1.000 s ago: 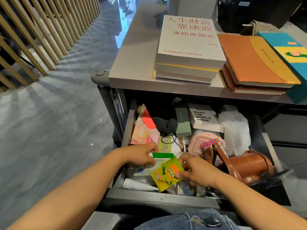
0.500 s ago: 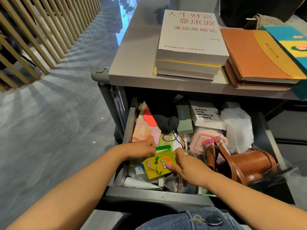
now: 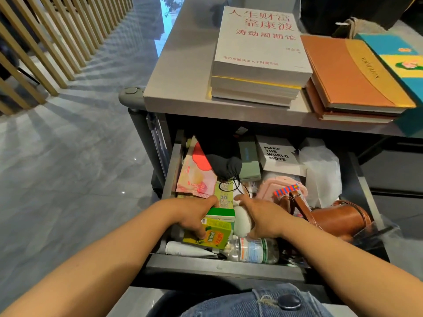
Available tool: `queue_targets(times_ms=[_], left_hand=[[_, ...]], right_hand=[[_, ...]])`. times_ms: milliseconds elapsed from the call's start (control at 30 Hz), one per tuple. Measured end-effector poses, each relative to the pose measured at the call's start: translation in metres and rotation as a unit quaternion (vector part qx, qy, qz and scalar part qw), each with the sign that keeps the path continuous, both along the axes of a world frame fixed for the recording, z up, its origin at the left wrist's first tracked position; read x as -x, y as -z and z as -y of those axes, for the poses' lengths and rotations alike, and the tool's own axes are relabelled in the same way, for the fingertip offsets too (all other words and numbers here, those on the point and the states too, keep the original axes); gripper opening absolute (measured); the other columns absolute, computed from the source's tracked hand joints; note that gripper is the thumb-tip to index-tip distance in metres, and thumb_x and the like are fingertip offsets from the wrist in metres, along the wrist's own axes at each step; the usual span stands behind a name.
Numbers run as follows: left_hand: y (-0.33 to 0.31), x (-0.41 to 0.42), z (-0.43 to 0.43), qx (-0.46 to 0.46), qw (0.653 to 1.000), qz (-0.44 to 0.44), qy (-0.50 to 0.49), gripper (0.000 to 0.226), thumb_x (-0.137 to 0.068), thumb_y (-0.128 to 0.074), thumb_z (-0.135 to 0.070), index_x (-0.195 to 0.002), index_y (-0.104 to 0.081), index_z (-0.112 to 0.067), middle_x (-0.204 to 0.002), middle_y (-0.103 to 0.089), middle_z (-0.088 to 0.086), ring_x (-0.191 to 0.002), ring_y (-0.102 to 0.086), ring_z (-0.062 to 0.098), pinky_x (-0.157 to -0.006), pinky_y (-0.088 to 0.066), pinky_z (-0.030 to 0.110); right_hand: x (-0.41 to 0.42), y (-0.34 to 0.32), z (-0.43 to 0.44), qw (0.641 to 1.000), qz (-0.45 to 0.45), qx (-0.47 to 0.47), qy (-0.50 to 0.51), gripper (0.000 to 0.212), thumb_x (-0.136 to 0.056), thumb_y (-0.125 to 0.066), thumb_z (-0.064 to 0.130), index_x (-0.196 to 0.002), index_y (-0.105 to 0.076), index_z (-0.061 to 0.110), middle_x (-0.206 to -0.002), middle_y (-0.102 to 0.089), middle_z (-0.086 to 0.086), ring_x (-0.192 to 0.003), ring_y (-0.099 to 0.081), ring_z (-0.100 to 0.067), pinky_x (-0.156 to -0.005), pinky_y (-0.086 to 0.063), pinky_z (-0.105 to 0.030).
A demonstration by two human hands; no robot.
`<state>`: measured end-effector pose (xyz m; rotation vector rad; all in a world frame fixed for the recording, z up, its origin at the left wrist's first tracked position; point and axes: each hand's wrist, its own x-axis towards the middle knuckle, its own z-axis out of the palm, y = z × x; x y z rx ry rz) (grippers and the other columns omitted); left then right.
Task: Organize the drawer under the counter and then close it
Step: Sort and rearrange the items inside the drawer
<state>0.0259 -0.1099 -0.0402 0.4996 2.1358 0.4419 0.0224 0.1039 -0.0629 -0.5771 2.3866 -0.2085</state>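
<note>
Moved since half a second ago: yellow-green sachet (image 3: pixel 212 234), from the right hand to the left.

Left hand (image 3: pixel 191 216): fingers curled round the sachet and a green-topped white box (image 3: pixel 221 213) together, above the drawer's front-left corner.

Right hand (image 3: pixel 263 219): fingers wrapped round a pale rounded object (image 3: pixel 242 221), kind not readable, at the middle front.

Drawer (image 3: pixel 224 266): pulled fully open under the counter (image 3: pixel 183 76).
- Front edge: white tube (image 3: pixel 183 249), clear plastic bottle (image 3: pixel 254 250) on its side.
- Right side: brown leather bag (image 3: pixel 338 218), white plastic bag (image 3: pixel 322 175).
- Left edge: pink packet (image 3: pixel 196 177).
- Back: black pouch (image 3: pixel 224 165), white box printed "MAKE THE WORLD MOVE" (image 3: pixel 277 156).
- Centre: pink container (image 3: pixel 279 186).

Counter top: stack of white books (image 3: pixel 258 49); orange notebooks (image 3: pixel 350 74) just beside it.
</note>
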Motion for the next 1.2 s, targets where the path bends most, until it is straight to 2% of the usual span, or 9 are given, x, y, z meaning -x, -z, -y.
queue_targets(times_ms=[100,300,500,567,733,833,933,1033,1200], left_hand=[[0.002,-0.001,0.000,0.008,1.000,-0.011,0.013,0.069,-0.075,-0.075,-0.020,-0.127,-0.030,-0.020,-0.120,-0.056,0.010,-0.107,-0.054,0.027,-0.095,-0.045,0.044],[0.003,-0.001,0.003,0.019,0.999,-0.035,0.018,0.072,-0.077,-0.073,-0.024,-0.136,-0.031,-0.018,-0.130,-0.051,0.004,-0.114,-0.050,0.023,-0.097,-0.043,0.037],[0.005,-0.003,0.000,0.015,0.998,-0.054,0.026,0.069,-0.075,-0.075,-0.025,-0.131,-0.035,-0.019,-0.125,-0.054,0.006,-0.109,-0.052,0.024,-0.095,-0.044,0.039],[0.007,-0.005,-0.001,0.020,0.997,-0.063,0.031,0.069,-0.073,-0.077,-0.024,-0.128,-0.036,-0.018,-0.120,-0.056,0.009,-0.106,-0.054,0.026,-0.092,-0.045,0.042],[0.009,-0.008,-0.001,0.020,0.996,-0.079,0.031,0.070,-0.071,-0.078,-0.025,-0.125,-0.034,-0.020,-0.118,-0.057,0.008,-0.103,-0.054,0.027,-0.089,-0.047,0.042],[0.009,-0.008,0.000,0.028,0.996,-0.073,0.030,0.074,-0.072,-0.077,-0.024,-0.129,-0.031,-0.019,-0.122,-0.056,0.009,-0.105,-0.054,0.027,-0.090,-0.047,0.041],[0.010,-0.007,0.001,0.048,0.996,-0.061,0.033,0.075,-0.074,-0.077,-0.022,-0.131,-0.029,-0.016,-0.121,-0.057,0.011,-0.106,-0.055,0.029,-0.092,-0.046,0.045],[0.012,-0.006,0.000,0.067,0.996,-0.059,0.030,0.076,-0.075,-0.076,-0.021,-0.133,-0.027,-0.015,-0.123,-0.057,0.011,-0.107,-0.055,0.028,-0.093,-0.046,0.044],[0.011,-0.006,-0.002,0.087,0.994,-0.057,0.032,0.074,-0.075,-0.076,-0.018,-0.132,-0.029,-0.013,-0.127,-0.052,0.011,-0.111,-0.052,0.028,-0.094,-0.045,0.041]], right_hand=[[0.008,-0.002,-0.004,0.999,-0.024,0.020,-0.028,0.076,-0.062,-0.080,0.037,-0.126,-0.040,0.030,-0.124,-0.056,0.003,-0.113,-0.054,-0.020,-0.089,-0.048,-0.035],[0.042,-0.039,-0.002,0.940,-0.164,0.213,0.209,0.075,-0.057,-0.072,0.052,-0.125,-0.045,0.039,-0.117,-0.059,0.002,-0.104,-0.056,-0.022,-0.083,-0.048,-0.035],[0.116,-0.047,0.036,0.963,-0.255,0.023,0.088,0.080,-0.067,-0.072,0.049,-0.137,-0.038,0.028,-0.119,-0.057,-0.012,-0.110,-0.052,-0.033,-0.090,-0.041,-0.041],[0.123,-0.041,0.040,0.966,-0.249,0.011,0.070,0.076,-0.071,-0.071,0.048,-0.136,-0.038,0.026,-0.120,-0.058,-0.011,-0.108,-0.054,-0.033,-0.086,-0.042,-0.040],[0.106,-0.038,0.044,0.965,-0.260,-0.017,-0.029,0.083,-0.079,-0.069,0.024,-0.147,-0.020,0.025,-0.143,-0.037,-0.012,-0.127,-0.037,-0.034,-0.100,-0.034,-0.044],[0.069,-0.047,0.041,0.948,-0.314,0.038,0.042,0.070,-0.076,-0.062,-0.002,-0.139,-0.036,0.012,-0.133,-0.038,-0.018,-0.118,-0.040,-0.037,-0.087,-0.038,-0.041],[0.025,-0.055,0.036,0.979,-0.154,0.002,0.135,0.057,-0.077,-0.058,-0.007,-0.127,-0.033,0.004,-0.130,-0.035,-0.021,-0.112,-0.048,-0.039,-0.077,-0.039,-0.037],[-0.013,-0.038,0.032,0.992,0.068,-0.108,0.022,0.057,-0.081,-0.064,0.003,-0.126,-0.029,0.006,-0.132,-0.042,-0.021,-0.116,-0.050,-0.032,-0.085,-0.044,-0.034],[-0.024,-0.004,0.031,0.975,0.129,-0.136,-0.121,0.075,-0.077,-0.066,0.005,-0.139,-0.027,0.014,-0.126,-0.052,-0.017,-0.111,-0.053,-0.033,-0.075,-0.041,-0.032]])
